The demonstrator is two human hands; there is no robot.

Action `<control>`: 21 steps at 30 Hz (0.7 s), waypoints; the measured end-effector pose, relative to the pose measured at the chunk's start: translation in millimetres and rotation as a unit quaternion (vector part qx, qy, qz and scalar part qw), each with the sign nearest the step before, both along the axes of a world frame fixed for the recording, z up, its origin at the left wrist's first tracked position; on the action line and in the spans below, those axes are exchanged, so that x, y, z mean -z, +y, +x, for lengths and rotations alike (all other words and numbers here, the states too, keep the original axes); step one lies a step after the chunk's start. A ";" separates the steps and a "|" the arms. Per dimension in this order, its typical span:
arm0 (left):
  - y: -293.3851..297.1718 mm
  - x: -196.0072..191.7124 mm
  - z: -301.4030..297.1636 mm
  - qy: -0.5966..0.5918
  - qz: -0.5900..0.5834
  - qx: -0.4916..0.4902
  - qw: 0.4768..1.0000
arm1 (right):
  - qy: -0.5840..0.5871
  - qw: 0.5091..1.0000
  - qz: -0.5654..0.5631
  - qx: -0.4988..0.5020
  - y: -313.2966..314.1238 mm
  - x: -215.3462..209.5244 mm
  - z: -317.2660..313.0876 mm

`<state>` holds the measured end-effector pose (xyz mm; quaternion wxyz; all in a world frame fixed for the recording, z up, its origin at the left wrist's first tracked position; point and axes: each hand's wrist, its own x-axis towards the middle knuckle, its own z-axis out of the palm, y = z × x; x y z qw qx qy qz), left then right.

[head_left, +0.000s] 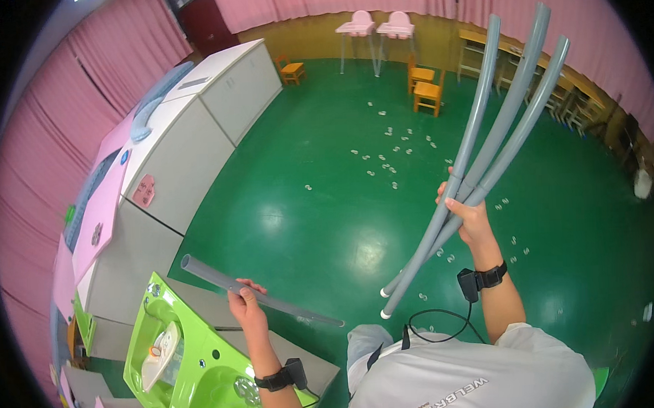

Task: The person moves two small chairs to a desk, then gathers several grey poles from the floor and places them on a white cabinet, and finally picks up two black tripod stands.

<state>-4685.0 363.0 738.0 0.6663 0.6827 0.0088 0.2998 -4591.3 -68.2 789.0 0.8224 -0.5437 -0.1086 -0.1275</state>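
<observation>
Head view: our left fingers [248, 298] grip one grey tube [213, 275], long axis upper left to lower right; our right fingers [456, 207] clasp three grey tubes [501, 120], fanning up-right.

Right hand [473, 216]: three pipes [517, 86], bunched. Left hand [247, 304]: lone pipe [206, 269]. Basin unit [201, 333] at near left; cabinets [171, 152] beyond, along left side. Small pieces [393, 169] scattered on floor [292, 242] ahead and right. High chairs [363, 21] at far wall [320, 40], small chairs [428, 90] either side.
</observation>
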 end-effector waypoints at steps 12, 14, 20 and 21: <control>101.6 23.6 375.7 0.015 -0.029 -0.109 0.993 | 0.025 0.996 0.000 -0.086 111.0 4.7 445.1; 116.2 8.8 438.1 0.026 0.002 -0.101 0.995 | 0.028 0.996 -0.008 -0.083 127.9 -1.6 499.2; 160.1 -43.0 619.1 0.022 0.052 -0.077 0.995 | 0.009 0.996 -0.002 -0.089 174.3 -21.9 661.3; 168.5 -46.9 650.2 0.015 0.054 -0.077 0.995 | 0.008 0.996 0.000 -0.089 182.8 -22.8 690.5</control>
